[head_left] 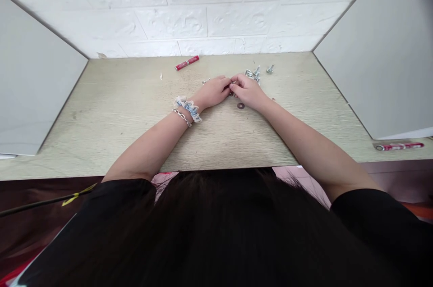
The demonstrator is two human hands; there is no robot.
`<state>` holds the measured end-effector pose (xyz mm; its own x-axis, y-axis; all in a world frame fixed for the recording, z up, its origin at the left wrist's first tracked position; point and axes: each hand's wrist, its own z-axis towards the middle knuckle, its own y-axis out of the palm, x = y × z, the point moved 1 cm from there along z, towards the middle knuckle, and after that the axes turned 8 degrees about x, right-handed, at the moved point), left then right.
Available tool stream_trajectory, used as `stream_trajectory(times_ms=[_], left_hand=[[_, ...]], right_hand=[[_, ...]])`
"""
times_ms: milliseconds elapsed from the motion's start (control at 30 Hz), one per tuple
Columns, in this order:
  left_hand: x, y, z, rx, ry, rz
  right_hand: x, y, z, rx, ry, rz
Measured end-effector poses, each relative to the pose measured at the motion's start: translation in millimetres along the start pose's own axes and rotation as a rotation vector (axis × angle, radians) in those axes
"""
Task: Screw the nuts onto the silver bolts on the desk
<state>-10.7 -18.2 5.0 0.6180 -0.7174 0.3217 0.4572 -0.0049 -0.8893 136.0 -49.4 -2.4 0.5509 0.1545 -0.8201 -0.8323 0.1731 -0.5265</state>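
My left hand [214,92] and my right hand [247,91] meet over the wooden tabletop [216,143]. Both have their fingers bent and pressed together, with small metal parts partly showing between and under the fingertips; what exactly each one grips is hidden. Just behind my right hand lies a cluster of silver bolts [256,70], and one more bolt [270,69] stands apart to its right. A dark flat washer [240,106] rests in front of my right hand. Beyond my left hand is another small silver piece [206,81].
A red tube [187,63] lies near the white brick-patterned wall [189,21]. Another red tube [399,146] is at the right front edge. Grey panels stand at the left [37,75] and right [379,52]. A small white scrap [161,76] lies at the back left.
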Motion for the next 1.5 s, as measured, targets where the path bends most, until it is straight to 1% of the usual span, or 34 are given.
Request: stream_trajectory(times_ms=[533, 767, 1067, 1267, 1500], left_hand=[[-2.9, 2.0, -0.8, 0.007, 0.003, 0.006], [1.5, -2.5, -1.6, 0.016, -0.058, 0.004], [-0.7, -1.7, -0.9, 0.05, -0.078, 0.015], [-1.5, -1.2, -1.2, 0.058, -0.117, 0.001], [-5.9, 2.5, 0.1, 0.097, -0.091, -0.031]], right_hand=[[-3.3, -0.9, -1.0, -0.007, 0.021, 0.003], [-1.9, -0.7, -0.8, -0.022, 0.036, 0.062], [-3.7, -0.7, -2.1, -0.037, 0.067, 0.111], [0.8, 0.8, -0.1, -0.027, 0.033, 0.132], [-0.7, 0.9, -0.8, -0.028, 0.03, 0.126]])
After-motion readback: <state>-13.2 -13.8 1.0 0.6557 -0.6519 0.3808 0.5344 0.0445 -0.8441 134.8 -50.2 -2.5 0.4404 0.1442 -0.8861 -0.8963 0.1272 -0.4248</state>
